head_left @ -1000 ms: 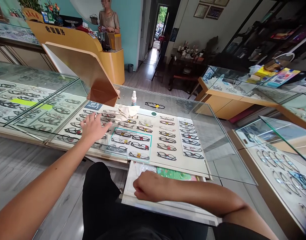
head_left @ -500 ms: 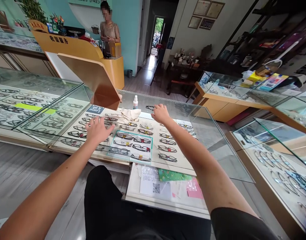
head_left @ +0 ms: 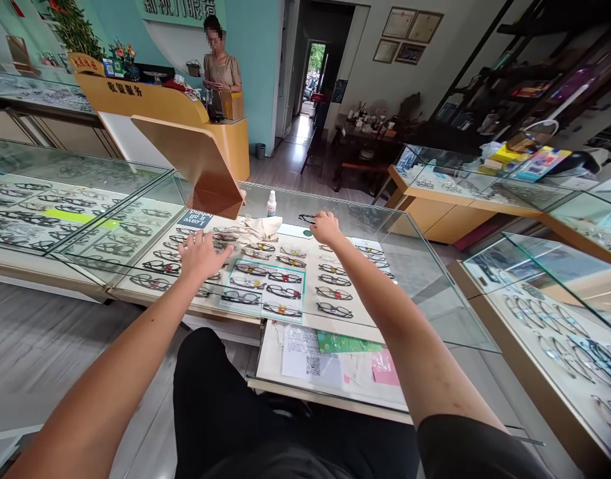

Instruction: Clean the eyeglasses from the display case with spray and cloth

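Note:
My left hand (head_left: pixel 202 254) lies flat and open on the glass top of the display counter (head_left: pixel 425 293), over rows of eyeglass frames, just short of a crumpled cream cloth (head_left: pixel 254 228). My right hand (head_left: pixel 325 227) reaches to the far side of the counter, its fingers curled over a pair of black glasses (head_left: pixel 305 218) lying on the glass; whether it grips them I cannot tell. A small white spray bottle (head_left: pixel 271 203) stands just left of those glasses. Below the counter an open drawer (head_left: pixel 335 398) holds papers and a pink slip.
A tan tilted mirror stand (head_left: pixel 196 166) sits at the counter's back left. More glass cases run to the left (head_left: pixel 60 199) and right (head_left: pixel 560 299). A person (head_left: pixel 220 63) stands behind the yellow service desk (head_left: pixel 150 100). A dark table with clutter (head_left: pixel 370 130) is beyond.
My right hand left the open drawer and reached across the glass to the black glasses at the far side. My left hand has stayed flat on the glass.

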The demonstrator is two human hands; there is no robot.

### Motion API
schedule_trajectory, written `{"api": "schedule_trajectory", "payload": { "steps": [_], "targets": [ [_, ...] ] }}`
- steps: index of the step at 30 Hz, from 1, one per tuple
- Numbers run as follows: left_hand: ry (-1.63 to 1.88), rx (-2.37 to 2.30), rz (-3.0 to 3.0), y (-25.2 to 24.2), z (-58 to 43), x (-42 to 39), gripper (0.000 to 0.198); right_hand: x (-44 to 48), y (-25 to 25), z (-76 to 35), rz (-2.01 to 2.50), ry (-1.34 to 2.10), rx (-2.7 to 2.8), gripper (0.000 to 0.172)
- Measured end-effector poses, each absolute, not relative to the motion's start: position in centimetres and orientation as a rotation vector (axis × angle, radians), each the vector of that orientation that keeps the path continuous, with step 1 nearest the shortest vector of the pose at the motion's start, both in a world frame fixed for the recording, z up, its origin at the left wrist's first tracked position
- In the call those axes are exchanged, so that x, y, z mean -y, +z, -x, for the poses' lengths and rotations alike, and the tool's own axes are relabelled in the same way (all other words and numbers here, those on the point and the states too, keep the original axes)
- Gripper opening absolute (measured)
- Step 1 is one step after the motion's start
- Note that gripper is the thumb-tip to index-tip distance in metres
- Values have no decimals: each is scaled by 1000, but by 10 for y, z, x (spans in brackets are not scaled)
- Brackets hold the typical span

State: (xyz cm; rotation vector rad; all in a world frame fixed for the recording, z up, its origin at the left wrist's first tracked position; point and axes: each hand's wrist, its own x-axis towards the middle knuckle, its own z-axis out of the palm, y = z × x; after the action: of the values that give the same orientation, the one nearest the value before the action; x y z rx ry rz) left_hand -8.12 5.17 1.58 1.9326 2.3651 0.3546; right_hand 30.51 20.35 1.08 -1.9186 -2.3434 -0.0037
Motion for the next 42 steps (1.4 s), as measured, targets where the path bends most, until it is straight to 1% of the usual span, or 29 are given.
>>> {"api": "schedule_trajectory", "payload": {
  "steps": [8,23,29,33,35,38,40,42],
  "targets": [
    [293,-2408,-1927,14,83,-59,99,-166,6,-326,1946,42,2310,57],
    [340,-2422,-1957,7,87,-63,97,-144,12,-336,1977,25,2260,56],
    [345,-2430,-1943,10,85,-63,95,-125,32,-332,1922,48,2220,56],
    [335,-2427,-1943,11,85,-63,96,-84,54,-316,1796,101,2270,52],
    [330,-2424,-1941,11,85,-63,97,-46,69,-307,1649,169,2342,49],
    [337,-2415,-1934,10,86,-63,98,26,93,-297,1157,588,2474,43],
    [340,-2413,-1933,11,86,-62,97,72,105,-292,998,891,2561,44],
    [340,-2413,-1935,11,85,-61,96,105,104,-288,903,1079,2635,47]
  ]
}}
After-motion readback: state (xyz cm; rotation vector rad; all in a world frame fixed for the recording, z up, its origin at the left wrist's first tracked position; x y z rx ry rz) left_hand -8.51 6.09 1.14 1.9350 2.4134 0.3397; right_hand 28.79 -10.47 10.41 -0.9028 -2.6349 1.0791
